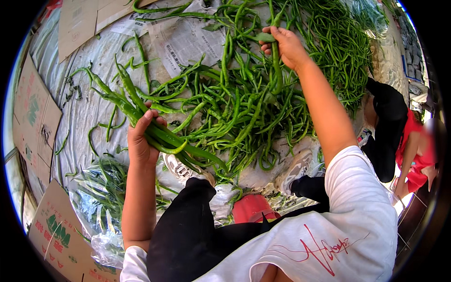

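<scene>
My left hand is wrapped round a bunch of long green chili peppers, whose stem ends fan out toward the upper left. Farther off to the right, my right hand has its thumb and fingers closed on a single long green pepper that hangs down over the heap. A small green leaf shows at those fingertips. Beneath and between both hands spreads a loose heap of green peppers, tangled with some leaves. A few stray peppers lie left of the heap.
A larger mound of peppers rises at the far right. Newspaper lies beyond the heap, and cardboard lines the left. A clear bag of peppers sits near my left forearm. A red bucket is between my legs. Another person is at right.
</scene>
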Demonstrator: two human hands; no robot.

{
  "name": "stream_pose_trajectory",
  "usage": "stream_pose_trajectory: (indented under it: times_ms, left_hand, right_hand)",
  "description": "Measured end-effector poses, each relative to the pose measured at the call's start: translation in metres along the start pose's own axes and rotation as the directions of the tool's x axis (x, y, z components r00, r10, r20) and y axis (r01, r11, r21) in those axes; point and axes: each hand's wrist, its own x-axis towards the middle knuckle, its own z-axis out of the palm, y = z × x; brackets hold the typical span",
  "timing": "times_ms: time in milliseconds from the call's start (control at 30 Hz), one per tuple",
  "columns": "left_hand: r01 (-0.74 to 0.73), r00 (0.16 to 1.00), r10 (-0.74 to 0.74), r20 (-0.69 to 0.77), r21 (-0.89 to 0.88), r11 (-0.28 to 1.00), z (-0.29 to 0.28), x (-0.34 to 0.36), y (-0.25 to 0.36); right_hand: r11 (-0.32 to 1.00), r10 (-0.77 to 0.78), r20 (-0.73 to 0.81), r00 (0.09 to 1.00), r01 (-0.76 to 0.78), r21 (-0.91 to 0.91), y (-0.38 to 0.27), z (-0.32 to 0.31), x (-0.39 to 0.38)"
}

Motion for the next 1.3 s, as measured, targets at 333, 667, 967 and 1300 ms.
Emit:
stream_pose_trajectory:
  times_ms: [333,667,967,1300]
  left_hand:
    - [0.038,0.999,-0.038,0.014,0.026,0.999,-0.004,-0.002,-0.007]
    - [0.029,1.0,-0.028,-0.005,0.035,0.999,0.001,-0.002,-0.006]
    - [0.055,0.998,-0.055,0.003,0.06,0.997,-0.004,-0.001,-0.007]
    - [0.056,0.977,-0.083,0.196,0.14,0.989,0.062,-0.001,0.003]
  right_hand:
    - [0.546,0.214,-0.111,0.97,-0.213,-0.81,-0.037,-0.045,-0.012]
    - [-0.235,0.295,-0.008,0.955,0.064,-0.97,0.021,0.083,0.029]
    - [0.696,0.101,-0.025,0.995,-0.089,-0.713,0.076,0.079,0.033]
    - [0.97,-0.234,0.036,0.972,0.231,0.07,-0.059,0.034,-0.095]
